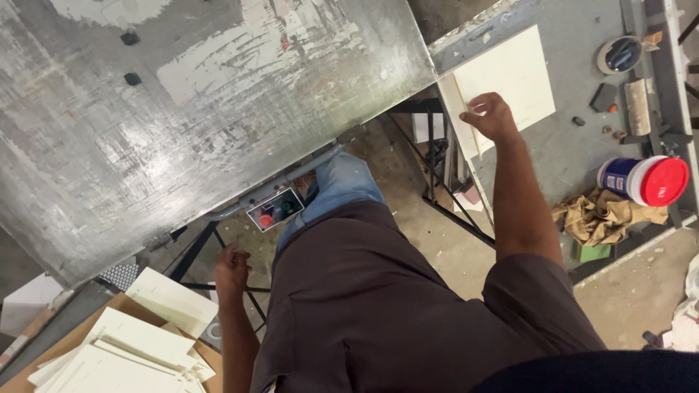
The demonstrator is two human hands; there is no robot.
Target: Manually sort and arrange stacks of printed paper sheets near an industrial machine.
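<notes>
My right hand [494, 116] is stretched out to the side bench, fingers closed on the edge of a thin cream panel [513, 76] and a narrow cream strip [466, 120] lying beside it. My left hand [232, 272] hangs low by my hip, fingers curled, next to the black metal frame under the big table; whether it holds anything is unclear. The large scratched metal table [182, 109] fills the upper left. A small control box [274, 209] with a red and a green button sits under its edge, near my knee.
A stack of cream panels [131, 349] lies on cardboard at the lower left. On the right bench are a blue tub with a red lid [644, 180], a crumpled tan rag [601, 217], a tape roll [619, 54] and small parts. Concrete floor below.
</notes>
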